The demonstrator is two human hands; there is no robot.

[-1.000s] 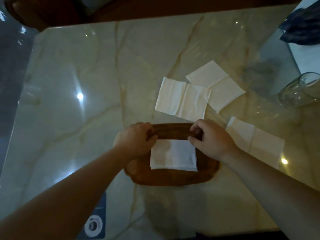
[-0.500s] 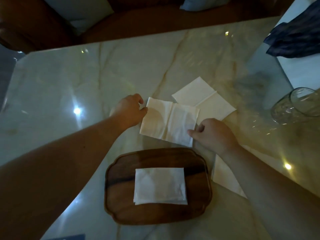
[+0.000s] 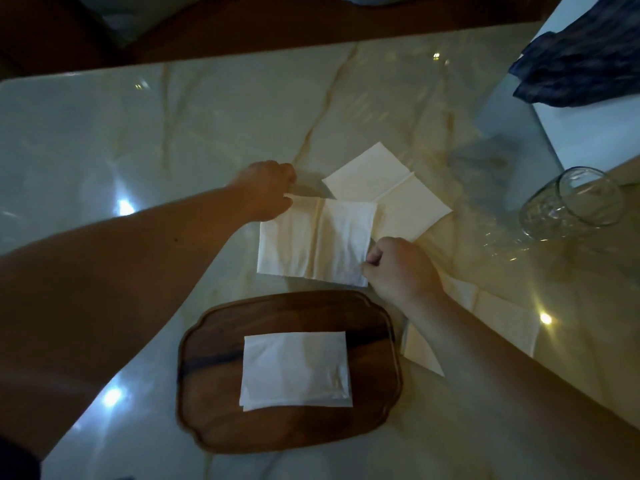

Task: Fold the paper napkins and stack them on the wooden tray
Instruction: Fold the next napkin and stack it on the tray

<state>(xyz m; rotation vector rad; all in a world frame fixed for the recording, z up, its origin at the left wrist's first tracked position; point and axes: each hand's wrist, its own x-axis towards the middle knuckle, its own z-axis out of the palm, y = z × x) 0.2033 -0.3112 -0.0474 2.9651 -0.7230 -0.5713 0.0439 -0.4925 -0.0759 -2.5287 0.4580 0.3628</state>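
Note:
A dark wooden tray (image 3: 207, 386) lies near me on the marble table, with a small stack of folded white napkins (image 3: 294, 370) on it. Just beyond the tray an unfolded white napkin (image 3: 311, 242) lies flat. My left hand (image 3: 266, 192) pinches its far left corner and my right hand (image 3: 398, 268) pinches its near right corner. A second unfolded napkin (image 3: 391, 192) lies behind it, partly overlapped. A third napkin (image 3: 498, 317) lies to the right, partly hidden by my right forearm.
A clear glass jar (image 3: 571, 202) lies on its side at the right. A dark blue cloth (image 3: 581, 64) rests on a white surface at the far right corner. Brown seating runs behind the table's far edge.
Both hands left the tray's far rim and reached to the nearest unfolded napkin, taking hold of opposite corners. The napkin has been drawn slightly toward the tray. The view tilted up.

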